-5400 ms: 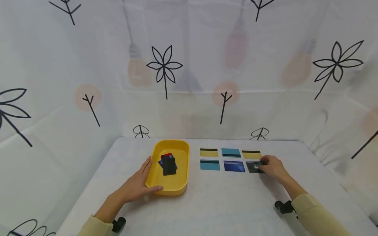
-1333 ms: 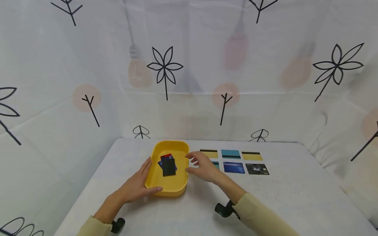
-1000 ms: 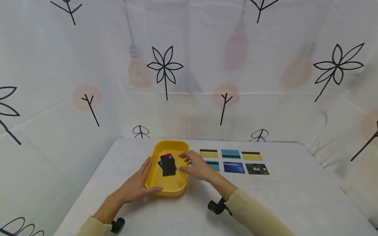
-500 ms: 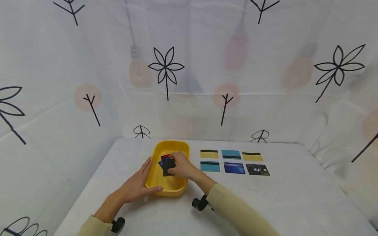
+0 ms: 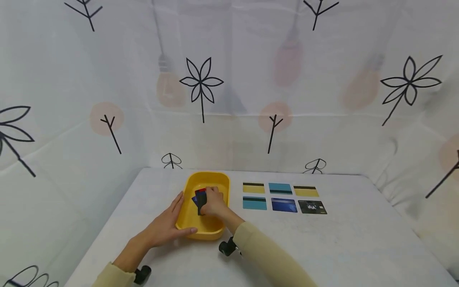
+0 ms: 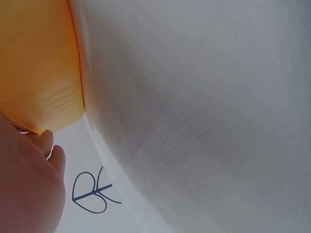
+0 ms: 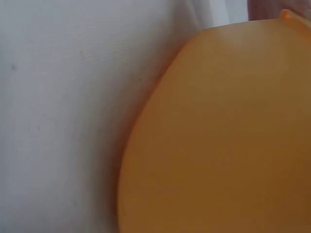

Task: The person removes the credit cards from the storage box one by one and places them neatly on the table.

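Observation:
In the head view a yellow plastic tray (image 5: 206, 226) stands on the left of the table, with a small overlapping stack of cards inside. My left hand (image 5: 163, 225) rests along its left side, fingers extended at the wall and thumb over the near rim. In the left wrist view that hand (image 6: 31, 179) lies against the tray's outer wall (image 6: 39, 63). My right hand (image 5: 214, 203) reaches down inside and grips the top black card (image 5: 201, 197), covering its right part. Red and blue cards peek out beneath. Only the tray's outer wall (image 7: 218, 131) fills most of the right wrist view.
Right of the tray, cards lie in two rows of three: a yellow striped card (image 5: 253, 188), a teal card (image 5: 280, 188) and another yellow card (image 5: 306, 191) behind; a teal card (image 5: 254, 203), a blue card (image 5: 284, 205) and a black VIP card (image 5: 312, 207) in front.
The right hand has let go of the black VIP card in the front row, moved left over the tray rim and come down onto the card stack. The left hand stays put.

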Demonstrator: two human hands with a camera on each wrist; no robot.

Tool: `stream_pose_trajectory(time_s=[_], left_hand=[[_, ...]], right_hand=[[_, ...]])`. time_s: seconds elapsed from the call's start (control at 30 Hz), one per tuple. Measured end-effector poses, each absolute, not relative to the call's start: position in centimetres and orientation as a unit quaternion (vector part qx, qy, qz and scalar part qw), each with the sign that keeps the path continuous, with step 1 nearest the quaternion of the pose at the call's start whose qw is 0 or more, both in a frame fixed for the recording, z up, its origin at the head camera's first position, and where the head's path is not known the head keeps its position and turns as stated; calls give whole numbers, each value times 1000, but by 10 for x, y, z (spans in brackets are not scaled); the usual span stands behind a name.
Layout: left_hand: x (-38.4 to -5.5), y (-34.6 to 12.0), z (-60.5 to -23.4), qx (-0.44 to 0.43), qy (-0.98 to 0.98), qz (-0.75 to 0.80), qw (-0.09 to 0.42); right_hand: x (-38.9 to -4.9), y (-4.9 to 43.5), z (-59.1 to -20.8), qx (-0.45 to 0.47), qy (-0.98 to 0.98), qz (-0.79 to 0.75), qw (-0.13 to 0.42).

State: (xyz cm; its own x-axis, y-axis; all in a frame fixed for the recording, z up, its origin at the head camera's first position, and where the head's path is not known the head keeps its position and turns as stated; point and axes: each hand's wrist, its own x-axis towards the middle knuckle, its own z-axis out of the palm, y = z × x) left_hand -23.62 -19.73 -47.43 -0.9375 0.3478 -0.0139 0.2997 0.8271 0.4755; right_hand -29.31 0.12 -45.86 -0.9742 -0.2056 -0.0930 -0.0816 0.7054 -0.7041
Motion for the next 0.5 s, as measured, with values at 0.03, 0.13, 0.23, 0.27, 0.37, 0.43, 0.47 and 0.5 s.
stream_pose_trajectory(time_s=[0.03,0.13,0.23,0.27,0.37,0.43,0.47,0.5], left_hand=[[-236,-197,-475,170,954,240,51],[-236,-197,-476,168,956,236,52],[-236,-196,-475,166,957,233,51],[-236,-196,-474,165,957,232,50],[-236,-196,-472,165,957,234,52],[-235,-195,-472,165,956,235,54],[-235,-195,-472,166,956,235,53],[-235,-196,-472,166,956,236,53]], right_hand=[[-293,0,-460,-71,921,-374,80],[-293,-2,-464,-56,925,-369,76],[-294,-3,-465,-51,923,-372,76],[-294,-4,-465,-51,923,-373,76],[-295,-4,-466,-46,923,-373,78],[-296,-4,-466,-43,924,-372,77],[-296,-4,-467,-42,924,-372,76],[-296,-4,-467,-41,924,-372,75]])
